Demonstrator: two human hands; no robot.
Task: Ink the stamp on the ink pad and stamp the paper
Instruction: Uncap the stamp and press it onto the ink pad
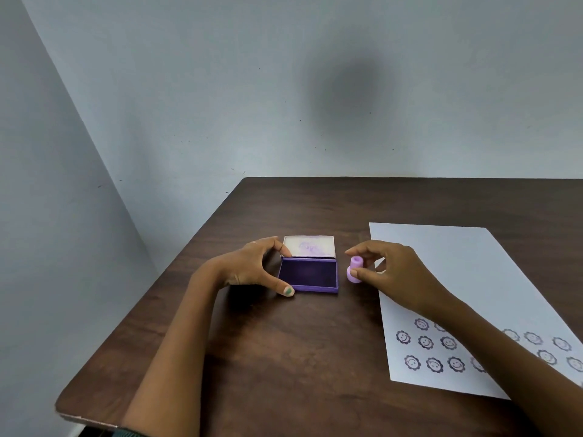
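Observation:
A purple ink pad (308, 275) lies open on the dark wooden table (284, 342), its lid (308, 246) tipped back. My left hand (252, 268) rests at the pad's left edge, thumb at the front corner and a fingertip at the hinge corner. A small pink stamp (354, 269) stands just right of the pad. My right hand (391, 272) has thumb and fingers around the stamp. A white sheet of paper (467, 279) lies to the right, with several smiley flower prints (426, 342) near its front edge.
Grey walls stand behind and to the left of the table. The table's left edge and front-left corner (63, 408) are close to my left forearm. My right forearm crosses the paper's lower part and hides some prints.

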